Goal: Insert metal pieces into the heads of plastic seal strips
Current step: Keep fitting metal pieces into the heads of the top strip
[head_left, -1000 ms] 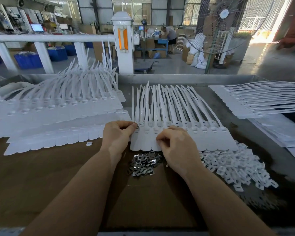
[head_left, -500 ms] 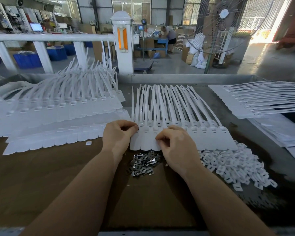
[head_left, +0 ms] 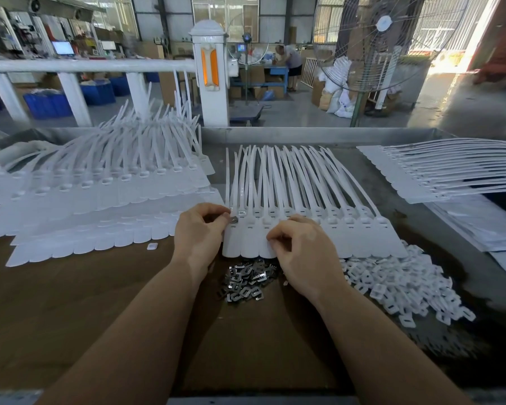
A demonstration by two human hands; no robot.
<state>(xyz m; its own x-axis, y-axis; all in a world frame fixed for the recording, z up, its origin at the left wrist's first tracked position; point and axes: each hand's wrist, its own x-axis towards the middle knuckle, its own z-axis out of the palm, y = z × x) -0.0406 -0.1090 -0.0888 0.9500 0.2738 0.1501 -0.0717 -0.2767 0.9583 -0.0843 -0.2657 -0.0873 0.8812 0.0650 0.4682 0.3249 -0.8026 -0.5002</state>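
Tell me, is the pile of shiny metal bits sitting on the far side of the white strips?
No, the pile of metal pieces lies on the near side of the row of white seal strips, between the person's wrists.

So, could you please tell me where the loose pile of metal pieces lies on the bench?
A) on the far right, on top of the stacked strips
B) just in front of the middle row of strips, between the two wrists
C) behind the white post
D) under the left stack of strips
B: the metal pieces lie heaped just nearer than the middle row of strips, between the left hand and the right hand.
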